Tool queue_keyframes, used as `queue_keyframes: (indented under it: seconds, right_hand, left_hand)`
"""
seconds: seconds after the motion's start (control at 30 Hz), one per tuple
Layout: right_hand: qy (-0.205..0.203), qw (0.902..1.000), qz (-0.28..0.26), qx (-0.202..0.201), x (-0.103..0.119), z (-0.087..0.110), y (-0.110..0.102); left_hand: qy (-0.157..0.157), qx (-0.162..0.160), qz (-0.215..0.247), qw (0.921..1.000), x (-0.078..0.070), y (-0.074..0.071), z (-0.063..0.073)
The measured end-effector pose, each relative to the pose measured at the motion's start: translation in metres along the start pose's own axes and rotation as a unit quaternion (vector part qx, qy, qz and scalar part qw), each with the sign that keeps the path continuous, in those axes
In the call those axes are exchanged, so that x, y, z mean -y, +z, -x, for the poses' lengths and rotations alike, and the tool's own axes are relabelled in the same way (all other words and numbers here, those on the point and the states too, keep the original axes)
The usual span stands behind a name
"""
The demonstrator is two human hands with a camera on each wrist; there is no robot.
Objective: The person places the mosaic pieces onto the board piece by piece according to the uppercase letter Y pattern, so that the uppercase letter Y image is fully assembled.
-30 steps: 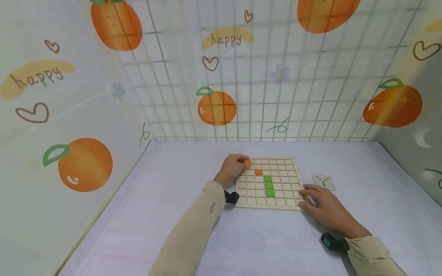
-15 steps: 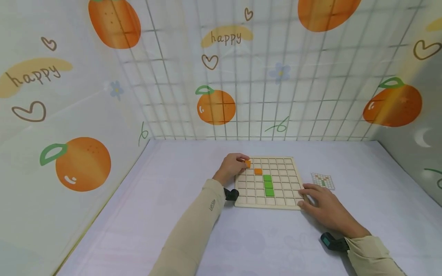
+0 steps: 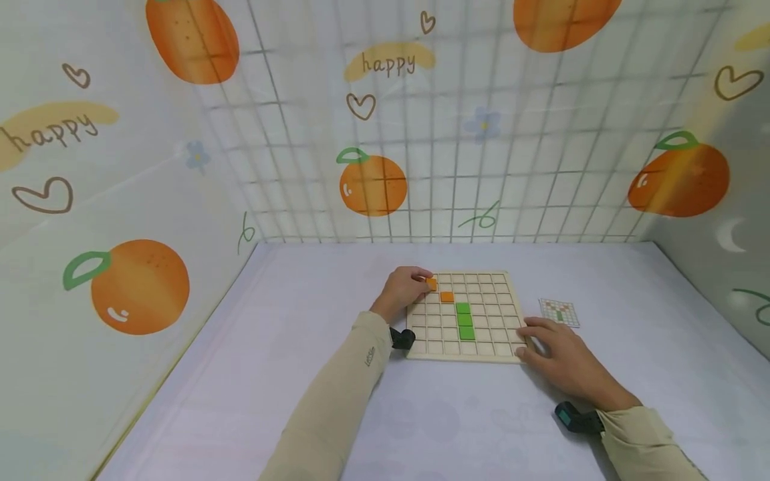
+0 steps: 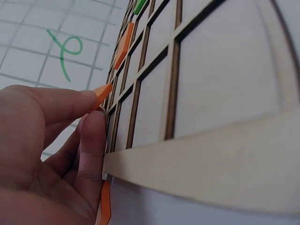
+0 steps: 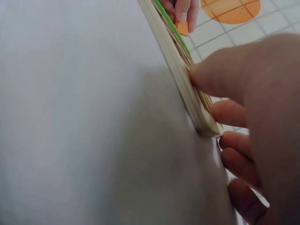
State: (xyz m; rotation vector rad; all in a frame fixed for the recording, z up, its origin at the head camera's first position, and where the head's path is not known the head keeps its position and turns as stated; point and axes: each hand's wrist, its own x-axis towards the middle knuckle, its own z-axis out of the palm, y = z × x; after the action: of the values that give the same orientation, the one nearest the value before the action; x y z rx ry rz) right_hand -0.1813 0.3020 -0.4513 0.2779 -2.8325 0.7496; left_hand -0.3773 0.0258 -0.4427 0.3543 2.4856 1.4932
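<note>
A wooden grid board lies flat between the two hands. My left hand pinches an orange square tile between thumb and finger at the board's far left corner. The tile is tilted there in the left wrist view. Another orange tile shows low in that view, partly hidden behind the hand; whether it is held I cannot tell. One orange tile sits in a cell, and a column of green tiles is beside it. My right hand rests thumb and fingertips on the board's right edge, fingers relaxed.
A small card printed with a coloured grid lies right of the board, behind the right hand. A pale cloth covers the table. Patterned curtain walls with oranges and lettering close off the back and sides.
The whole head view has shifted slightly. Both hands stay at the same places on the board, and the left hand keeps its pinch on the orange tile at the corner.
</note>
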Motion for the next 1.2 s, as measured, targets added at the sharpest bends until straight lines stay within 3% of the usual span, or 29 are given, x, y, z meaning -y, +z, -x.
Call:
queue_keyframes:
  seconds: [1.2]
  right_hand:
    - [0.01, 0.9998, 0.008, 0.013, 0.0012, -0.002, 0.0016]
  left_hand:
    - [-0.001, -0.02, -0.096, 0.9952, -0.007, 0.003, 0.0047]
